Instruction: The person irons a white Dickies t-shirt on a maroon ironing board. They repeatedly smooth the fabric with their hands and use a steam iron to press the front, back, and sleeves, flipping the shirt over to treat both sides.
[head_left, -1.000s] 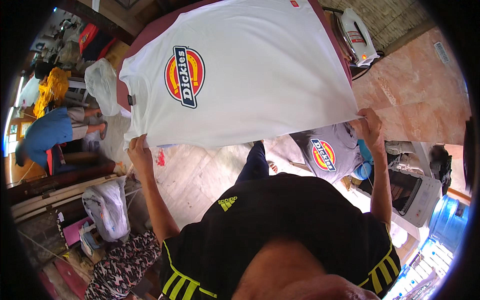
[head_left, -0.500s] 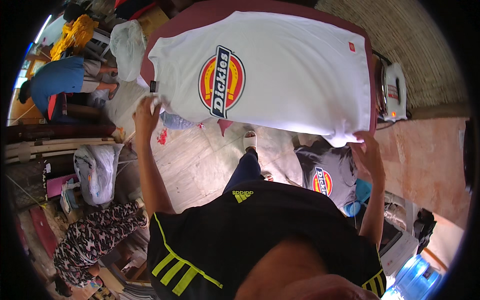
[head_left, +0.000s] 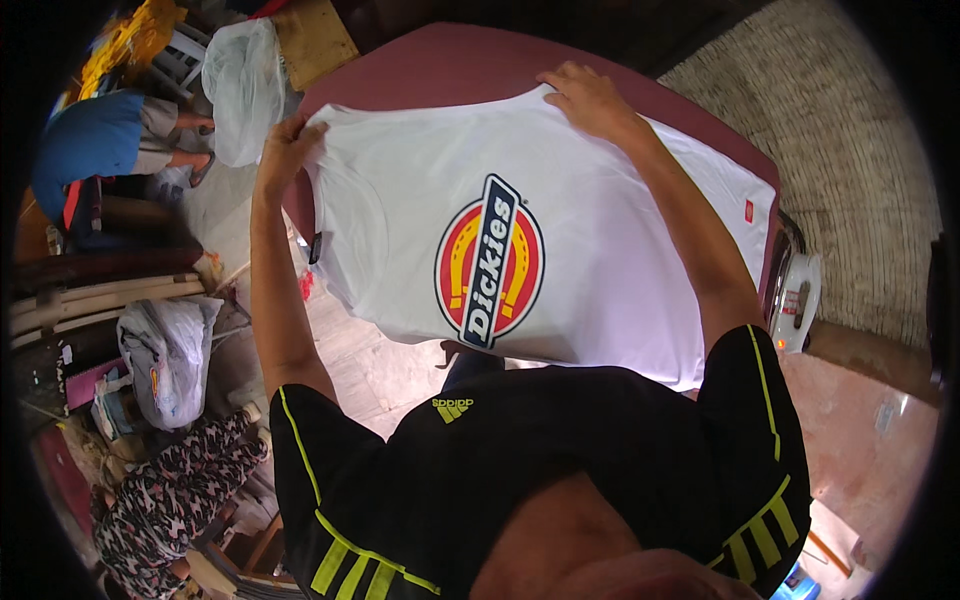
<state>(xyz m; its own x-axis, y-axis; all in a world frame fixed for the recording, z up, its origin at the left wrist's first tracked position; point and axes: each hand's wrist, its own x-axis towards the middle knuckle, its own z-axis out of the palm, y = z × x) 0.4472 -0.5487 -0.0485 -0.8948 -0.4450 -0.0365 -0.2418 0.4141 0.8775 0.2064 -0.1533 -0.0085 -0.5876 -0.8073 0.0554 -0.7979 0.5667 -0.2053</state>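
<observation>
A white T-shirt (head_left: pixel 600 250) with a round red, yellow and dark blue emblem lies spread over a maroon table (head_left: pixel 420 75). My left hand (head_left: pixel 288 150) grips the shirt's left edge near the table's corner. My right hand (head_left: pixel 590 98) presses on the shirt's far edge with fingers curled over the fabric. The shirt's near edge hangs off the table toward my black shirt with yellow stripes.
A white iron (head_left: pixel 797 300) stands at the table's right end. A clear plastic bag (head_left: pixel 240 85) lies to the far left, near a person in blue (head_left: pixel 95 150). A white bag (head_left: pixel 165 350) and patterned cloth (head_left: pixel 170 490) sit on the floor at the left.
The shirt was held up in the air in both hands; now it lies flat on the maroon table. My right hand has moved from the shirt's right edge to its far edge.
</observation>
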